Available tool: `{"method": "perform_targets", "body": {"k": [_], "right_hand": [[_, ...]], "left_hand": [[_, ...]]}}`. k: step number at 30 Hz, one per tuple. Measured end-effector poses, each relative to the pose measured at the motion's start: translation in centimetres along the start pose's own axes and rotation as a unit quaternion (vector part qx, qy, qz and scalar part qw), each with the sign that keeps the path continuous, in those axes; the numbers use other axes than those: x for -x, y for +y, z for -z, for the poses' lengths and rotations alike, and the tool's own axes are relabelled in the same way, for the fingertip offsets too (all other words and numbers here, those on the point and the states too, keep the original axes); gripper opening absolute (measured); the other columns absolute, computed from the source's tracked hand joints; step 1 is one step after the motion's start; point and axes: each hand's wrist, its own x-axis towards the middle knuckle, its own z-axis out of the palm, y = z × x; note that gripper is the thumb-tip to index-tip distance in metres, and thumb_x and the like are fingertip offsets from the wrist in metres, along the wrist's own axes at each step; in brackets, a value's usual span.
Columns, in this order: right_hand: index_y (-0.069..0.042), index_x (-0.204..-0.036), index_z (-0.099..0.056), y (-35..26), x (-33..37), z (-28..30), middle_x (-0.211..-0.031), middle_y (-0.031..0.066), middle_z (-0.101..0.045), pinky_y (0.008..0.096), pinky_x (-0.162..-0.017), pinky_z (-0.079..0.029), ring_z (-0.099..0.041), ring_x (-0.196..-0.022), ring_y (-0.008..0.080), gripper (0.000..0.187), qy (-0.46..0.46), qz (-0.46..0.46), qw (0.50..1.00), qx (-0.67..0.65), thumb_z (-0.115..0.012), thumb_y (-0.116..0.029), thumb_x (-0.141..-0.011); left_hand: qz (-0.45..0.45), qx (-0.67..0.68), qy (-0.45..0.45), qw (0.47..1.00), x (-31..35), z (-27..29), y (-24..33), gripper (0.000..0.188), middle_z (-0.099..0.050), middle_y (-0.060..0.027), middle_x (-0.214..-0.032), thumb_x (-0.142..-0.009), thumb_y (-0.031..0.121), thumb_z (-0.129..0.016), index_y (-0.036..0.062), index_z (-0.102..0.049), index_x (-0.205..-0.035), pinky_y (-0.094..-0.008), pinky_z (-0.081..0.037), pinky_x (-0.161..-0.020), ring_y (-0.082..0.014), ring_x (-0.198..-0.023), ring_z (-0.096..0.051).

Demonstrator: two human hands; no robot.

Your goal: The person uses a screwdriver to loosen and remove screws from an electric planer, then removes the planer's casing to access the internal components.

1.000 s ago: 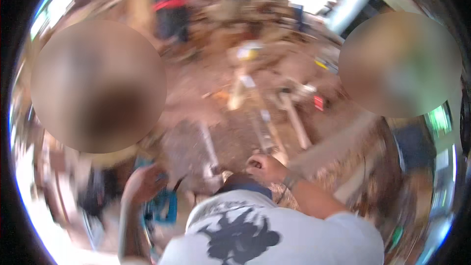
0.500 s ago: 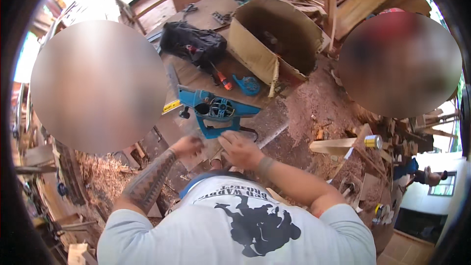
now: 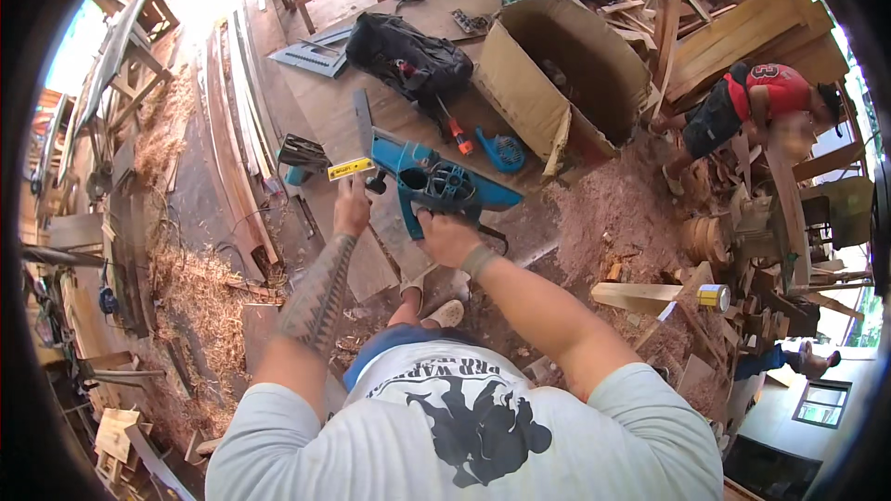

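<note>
A blue electric planer (image 3: pixel 445 181) lies on its side on a wooden board (image 3: pixel 306 107). My right hand (image 3: pixel 447 237) is closed around its handle at the near side. My left hand (image 3: pixel 351 211) is at the planer's left end, with its fingers pinched at the near edge of the yellow stock of a try square (image 3: pixel 351 169). The square's metal blade points away, beside the planer's tip. A small black knob on the planer is close to those fingers. My right palm is turned down, so its fingertips are mostly hidden.
Farther off are a black bag (image 3: pixel 408 60), an orange-handled screwdriver (image 3: pixel 459 136), a blue round-ended part (image 3: pixel 502 150) and a large cardboard box (image 3: pixel 520 74). Shavings (image 3: pixel 603 213) cover the floor. A person in red (image 3: pixel 775 93) bends over wood at right. A can (image 3: pixel 712 297) stands nearby.
My left hand has moved forward to the try square. My right hand has closed on the planer's handle. The whole view has shifted, with the planer now higher and farther right.
</note>
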Motion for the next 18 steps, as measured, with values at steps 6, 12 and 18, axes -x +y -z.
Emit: {"method": "perform_targets", "body": {"k": [6, 12, 18], "right_hand": [[-0.006, -0.123, -0.057, 1.3, 0.3, -1.2, -0.106, 0.0214, -0.073, 0.0505, -0.087, -0.060, -0.074, -0.100, 0.0400, 0.052, 0.028, -0.017, 0.999, -0.005, -0.073, -0.046, -0.095], [-0.006, -0.121, -0.058, -0.5, 0.2, 0.1, -0.104, 0.0220, -0.075, 0.0505, -0.082, -0.062, -0.076, -0.094, 0.0405, 0.053, -0.016, -0.053, 0.998, -0.025, -0.073, -0.048, -0.094], [-0.006, -0.121, -0.058, -0.4, 0.7, 0.1, -0.100, 0.0196, -0.076, 0.0495, -0.079, -0.062, -0.077, -0.091, 0.0390, 0.052, -0.034, -0.051, 0.998, -0.009, -0.072, -0.048, -0.094]], "left_hand": [[0.172, 0.174, -0.164, 0.956, -4.1, 1.2, 7.0, 0.046, -0.070, -0.0247, -0.115, -0.113, 0.038, -0.040, 0.0008, -0.060, -0.133, -0.0497, -0.056, -0.087, -0.0434, -0.102, -0.070], [-0.058, -0.004, -0.085, 0.995, -3.5, -0.6, 2.4, 0.038, -0.069, -0.0250, -0.115, -0.113, 0.028, -0.041, -0.0003, -0.060, -0.130, -0.0505, -0.057, -0.084, -0.0399, -0.101, -0.070], [0.099, 0.249, -0.150, 0.952, -2.9, -0.1, 3.2, 0.027, -0.067, -0.0165, -0.104, -0.109, 0.019, -0.051, -0.0021, -0.061, -0.122, -0.0408, -0.059, -0.075, -0.0290, -0.091, -0.071]]}}
